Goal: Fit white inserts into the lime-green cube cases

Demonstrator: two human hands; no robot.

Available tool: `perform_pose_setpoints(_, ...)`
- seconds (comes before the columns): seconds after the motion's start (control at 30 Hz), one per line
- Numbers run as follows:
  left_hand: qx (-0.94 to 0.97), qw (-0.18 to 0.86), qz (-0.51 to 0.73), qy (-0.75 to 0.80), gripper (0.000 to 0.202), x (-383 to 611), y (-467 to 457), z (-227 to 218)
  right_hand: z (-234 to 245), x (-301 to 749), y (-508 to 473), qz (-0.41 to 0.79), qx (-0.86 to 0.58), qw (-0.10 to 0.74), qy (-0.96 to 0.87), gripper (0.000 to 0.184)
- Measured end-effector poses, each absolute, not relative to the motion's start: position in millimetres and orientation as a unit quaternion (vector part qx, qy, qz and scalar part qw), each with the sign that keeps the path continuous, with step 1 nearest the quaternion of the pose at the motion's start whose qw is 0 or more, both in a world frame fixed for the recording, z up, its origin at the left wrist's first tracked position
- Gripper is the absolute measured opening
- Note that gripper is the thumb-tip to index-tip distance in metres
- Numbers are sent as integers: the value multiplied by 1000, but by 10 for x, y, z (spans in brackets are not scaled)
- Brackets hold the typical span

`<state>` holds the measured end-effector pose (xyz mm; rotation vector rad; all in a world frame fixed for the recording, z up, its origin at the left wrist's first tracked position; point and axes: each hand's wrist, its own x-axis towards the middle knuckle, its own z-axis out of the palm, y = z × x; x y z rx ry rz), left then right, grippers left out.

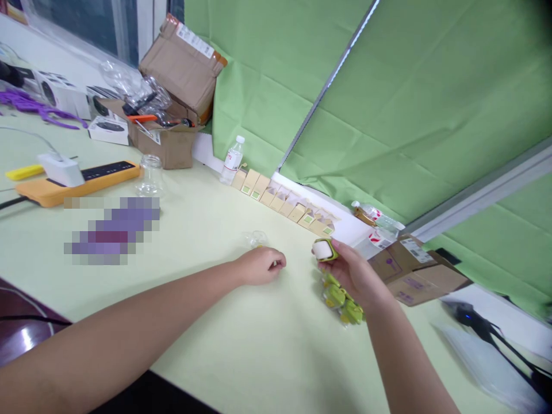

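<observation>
Above the middle of the table, my right hand (pixel 356 275) grips a small green device with a white front (pixel 324 250) between thumb and fingers. Just below that hand lies a cluster of similar green pieces (pixel 340 300), some with clear plastic on them; my wrist partly covers it. To the left, my left hand (pixel 260 265) is closed with its fingers curled in; whether anything is inside is hidden. Right behind its knuckles sits a small clear plastic piece (pixel 257 237), partly covered by the hand.
A row of small tan boxes (pixel 280 201) lines the back edge beside a water bottle (pixel 233 161). At left are an orange power strip (pixel 107 171), a glass jar (pixel 150 175) and an open carton (pixel 179 146). Another cardboard box (pixel 414 273) stands at right.
</observation>
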<state>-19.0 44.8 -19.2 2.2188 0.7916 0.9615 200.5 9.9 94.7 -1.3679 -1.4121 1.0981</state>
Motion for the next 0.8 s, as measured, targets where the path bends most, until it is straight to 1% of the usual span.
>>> perform_pose_setpoints(0.03,829,298,366,300,18,-184,445,-182,849,1951,27,491,-537,445,-522,33)
perform_pose_setpoints(0.1,821,304,376,305,17,-173,433,-154,620,1844,-98,593,-514,441,-436,31)
perform_pose_setpoints(0.23,805,335,389,297,18,-166,372,-84,192,1715,-228,688,-472,448,-320,27)
perform_pose_setpoints(0.33,784,384,390,292,21,-150,311,-47,28,1706,-243,697,-466,453,-302,30)
perform_pose_setpoints(0.47,763,438,373,295,28,-83,250,-62,0,1718,-249,667,-474,485,-309,28)
perform_pose_setpoints(0.63,733,495,365,290,24,-33,268,-115,19,1698,-279,660,-475,501,-297,27)
perform_pose_setpoints(0.8,730,521,352,268,21,-73,306,-105,17,1698,-286,662,-470,508,-288,27)
